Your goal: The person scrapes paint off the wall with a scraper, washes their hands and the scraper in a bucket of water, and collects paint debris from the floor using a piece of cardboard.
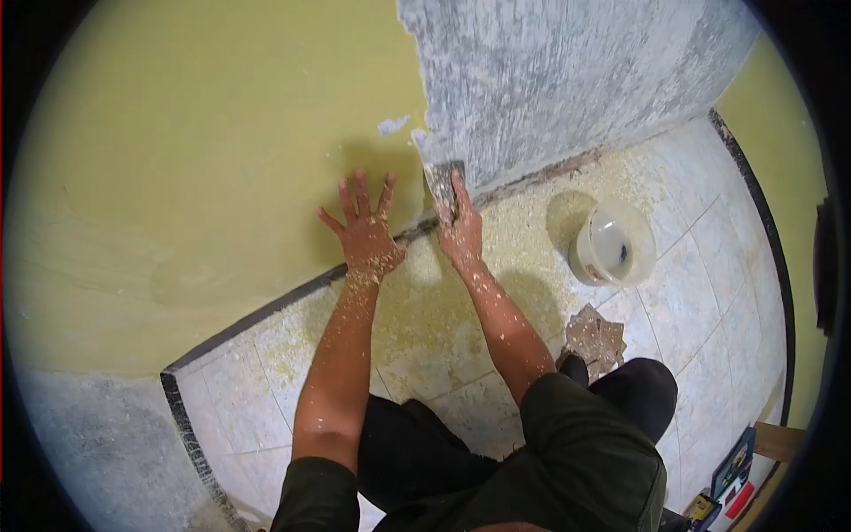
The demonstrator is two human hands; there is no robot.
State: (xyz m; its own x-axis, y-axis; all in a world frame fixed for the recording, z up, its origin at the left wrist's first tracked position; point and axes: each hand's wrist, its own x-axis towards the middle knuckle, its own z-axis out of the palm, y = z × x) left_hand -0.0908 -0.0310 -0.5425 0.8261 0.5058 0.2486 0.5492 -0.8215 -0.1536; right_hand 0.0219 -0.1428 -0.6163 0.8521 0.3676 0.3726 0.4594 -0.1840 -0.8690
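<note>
My left hand (368, 235) is spread with its palm against the yellow painted wall (222, 160), just above the dark baseboard. To its right, my right hand (460, 229) grips a flat scraper (446, 177), its blade on the wall where the yellow paint meets the bare grey surface (532, 80). One finger of that hand lies stretched along the blade. Paint flakes cling to both hands and forearms. A small patch of missing paint (393, 125) shows above my left hand.
A translucent bucket (637, 232) stands on the tiled floor at the right, among yellow flakes (496, 257). Below it lies a flake-covered brown object (596, 339) beside my knee. Tools, one red (739, 500), sit at the lower right.
</note>
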